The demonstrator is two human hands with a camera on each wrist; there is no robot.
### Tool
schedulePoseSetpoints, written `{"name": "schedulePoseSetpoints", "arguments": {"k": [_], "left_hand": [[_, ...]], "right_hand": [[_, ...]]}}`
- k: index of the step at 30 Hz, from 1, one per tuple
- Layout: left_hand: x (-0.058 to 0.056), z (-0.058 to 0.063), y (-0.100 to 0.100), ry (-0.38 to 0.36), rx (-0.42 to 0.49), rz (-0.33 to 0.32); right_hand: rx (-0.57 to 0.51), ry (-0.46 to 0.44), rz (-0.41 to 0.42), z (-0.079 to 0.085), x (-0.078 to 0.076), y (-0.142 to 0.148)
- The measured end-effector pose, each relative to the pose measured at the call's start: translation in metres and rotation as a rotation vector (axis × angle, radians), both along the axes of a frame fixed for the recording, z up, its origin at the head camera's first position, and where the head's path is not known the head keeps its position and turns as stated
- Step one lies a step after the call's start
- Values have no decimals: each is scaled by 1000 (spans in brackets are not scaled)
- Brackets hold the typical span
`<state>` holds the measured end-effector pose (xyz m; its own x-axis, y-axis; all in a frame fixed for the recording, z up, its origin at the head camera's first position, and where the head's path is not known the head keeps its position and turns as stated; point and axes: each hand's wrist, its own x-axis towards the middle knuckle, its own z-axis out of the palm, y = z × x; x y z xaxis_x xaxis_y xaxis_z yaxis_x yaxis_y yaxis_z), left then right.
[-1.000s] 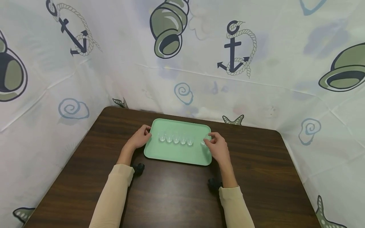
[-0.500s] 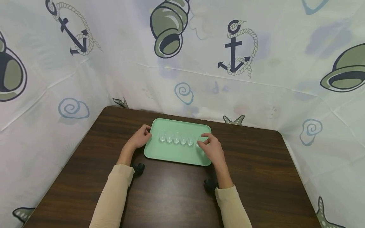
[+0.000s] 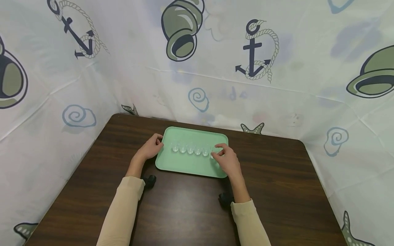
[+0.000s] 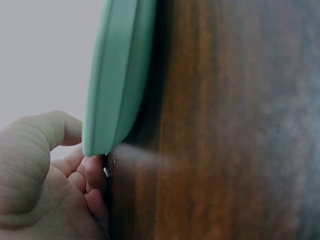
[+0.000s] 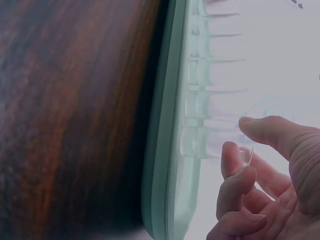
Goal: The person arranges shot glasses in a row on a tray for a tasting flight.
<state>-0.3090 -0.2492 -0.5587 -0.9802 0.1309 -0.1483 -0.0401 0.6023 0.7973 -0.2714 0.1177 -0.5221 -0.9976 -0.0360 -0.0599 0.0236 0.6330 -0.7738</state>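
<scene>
A mint-green tray (image 3: 189, 167) lies on the table, bearing several small clear shot glasses (image 3: 190, 150) in a row. My left hand (image 3: 149, 147) is at the tray's left edge; in the left wrist view its bent thumb (image 4: 65, 127) meets the rim, with curled fingers below. At the row's right end, my right hand (image 3: 228, 161) has thumb and fingers about the rim of the last shot glass (image 5: 192, 142). That glass stands upright on the tray beside its neighbour, partly hidden by the fingers in the head view.
The dark wood table (image 3: 184, 212) extends around the tray. Behind and beside it hangs a pale cloth (image 3: 138, 85) printed with anchors and shells. A black wrist device (image 3: 150, 181) sits at the left wrist, another (image 3: 225, 199) at the right.
My right hand has moved left across the tray, bringing the last shot glass close to the row's right end. The left hand and tray have stayed put.
</scene>
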Motion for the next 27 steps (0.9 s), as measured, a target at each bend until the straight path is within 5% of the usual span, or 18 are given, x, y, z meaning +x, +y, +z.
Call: {"name": "schedulePoseSetpoints", "arguments": {"k": [27], "left_hand": [[-1, 3, 0, -24, 23, -16]], "right_hand": [[-14, -113, 110, -6, -10, 8]]}}
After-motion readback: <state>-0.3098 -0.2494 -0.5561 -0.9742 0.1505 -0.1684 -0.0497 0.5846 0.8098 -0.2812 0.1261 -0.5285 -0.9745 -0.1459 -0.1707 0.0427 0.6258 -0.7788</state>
